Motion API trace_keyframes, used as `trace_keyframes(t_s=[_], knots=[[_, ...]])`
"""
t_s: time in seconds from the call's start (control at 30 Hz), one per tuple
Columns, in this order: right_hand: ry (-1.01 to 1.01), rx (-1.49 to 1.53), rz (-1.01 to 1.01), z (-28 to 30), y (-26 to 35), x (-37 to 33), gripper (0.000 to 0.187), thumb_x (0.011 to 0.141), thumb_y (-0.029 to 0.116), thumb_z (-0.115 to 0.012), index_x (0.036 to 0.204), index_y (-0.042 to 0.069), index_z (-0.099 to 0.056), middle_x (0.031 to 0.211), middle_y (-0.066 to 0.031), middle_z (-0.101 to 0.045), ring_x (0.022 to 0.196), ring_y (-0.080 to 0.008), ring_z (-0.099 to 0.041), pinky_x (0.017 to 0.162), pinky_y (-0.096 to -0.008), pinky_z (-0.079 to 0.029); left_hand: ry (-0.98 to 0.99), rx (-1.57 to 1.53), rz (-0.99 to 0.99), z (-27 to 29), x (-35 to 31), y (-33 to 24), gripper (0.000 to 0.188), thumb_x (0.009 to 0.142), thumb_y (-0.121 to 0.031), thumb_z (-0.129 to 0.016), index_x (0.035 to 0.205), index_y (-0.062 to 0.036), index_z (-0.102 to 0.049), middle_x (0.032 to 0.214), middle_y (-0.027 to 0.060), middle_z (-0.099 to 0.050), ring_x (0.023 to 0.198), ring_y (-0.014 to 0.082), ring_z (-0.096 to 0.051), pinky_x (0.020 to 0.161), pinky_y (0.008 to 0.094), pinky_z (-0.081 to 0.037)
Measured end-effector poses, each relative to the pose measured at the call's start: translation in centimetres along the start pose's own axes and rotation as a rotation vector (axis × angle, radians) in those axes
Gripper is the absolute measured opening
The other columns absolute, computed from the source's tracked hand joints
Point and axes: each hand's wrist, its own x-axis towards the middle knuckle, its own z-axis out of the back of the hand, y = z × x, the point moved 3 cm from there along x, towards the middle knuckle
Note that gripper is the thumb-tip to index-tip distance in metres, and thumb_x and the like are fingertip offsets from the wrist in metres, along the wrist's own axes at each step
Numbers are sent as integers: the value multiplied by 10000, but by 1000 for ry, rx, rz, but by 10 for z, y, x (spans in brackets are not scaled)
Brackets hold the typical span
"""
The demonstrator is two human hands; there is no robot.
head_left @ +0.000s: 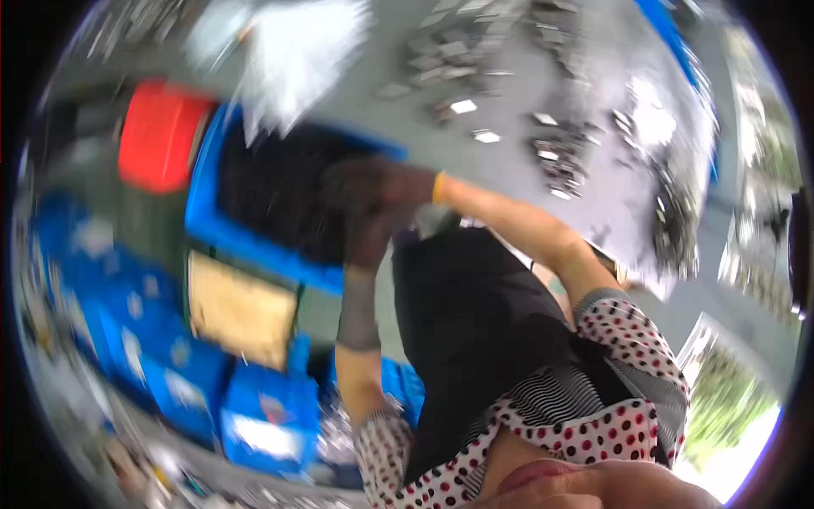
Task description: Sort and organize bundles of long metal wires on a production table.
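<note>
Both of my hands wear dark brown gloves and are smeared by motion. My left hand [368, 237] is at the right edge of a blue bin [203, 191], its wrist wrapped in a grey cuff. Close beside it, and seeming to overlap it, my right hand [407, 183] reaches in from the right, with a yellow band at the wrist. The fingers of both blur into the bin's black contents [275, 187]. Whether either hand holds anything cannot be made out.
A grey worktable [492, 178] carries heaps of small metallic-looking pieces [560, 165]. White plastic sheeting [305, 59] lies beyond the bin. A red container [161, 140] stands at left. Nearer are a tan board [242, 305] and several blue bins, one [270, 416] with a white label.
</note>
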Motion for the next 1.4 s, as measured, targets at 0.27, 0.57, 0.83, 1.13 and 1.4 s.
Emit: trace_keyframes(t_s=[0.27, 0.57, 0.83, 1.13, 1.4], knots=[[-372, -738, -94, 27, 147, -194, 429, 959, 352, -573, 1269, 59, -610, 1215, -182, -655, 1070, -350, -644, 933, -431, -500, 186, 438, 69, -133, -79, 48, 296, 792, 37, -685, 1079, -32, -658, 1035, 7, -631, 903, 114, -601, 772, 274, -519], [-1410, -955, -150, 144, 178, -552, 301, 932, 149, -653, 1202, 15, -639, 1102, -168, -704, 996, -251, -701, 862, -348, -546, 425, 524, 583, -265, -143, 161, 358, 819, 47, -674, 1171, 12, -626, 1023, 114, -716, 897, 197, -683, 821, 335, -557], [-2025, -955, -105, 262, 235, -673, 339, 914, 168, -607, 1239, 75, -630, 1156, -169, -686, 1077, -334, -661, 926, -383, -518, 668, 708, 711, -366, -124, 200, 437, 789, 55, -701, 1212, 23, -598, 1042, 121, -705, 959, 221, -673, 891, 332, -544], [-1781, -1134, -785, 363, 260, -667, 392, 840, 184, -611, 1219, 86, -609, 1153, -227, -657, 1065, -396, -634, 866, -477, -518, 937, 740, 690, -453, -39, 243, 312, 832, -13, -680, 1137, 44, -646, 1070, 129, -695, 990, 225, -675, 895, 322, -548], [-1779, -1043, -865, 379, 241, -682, 301, 875, 310, -639, 1082, 97, -684, 942, -229, -689, 902, -408, -671, 776, -494, -526, 553, 689, 711, -524, 39, 280, 283, 868, -103, -688, 1106, 45, -651, 972, 139, -712, 782, 215, -701, 690, 355, -596]])
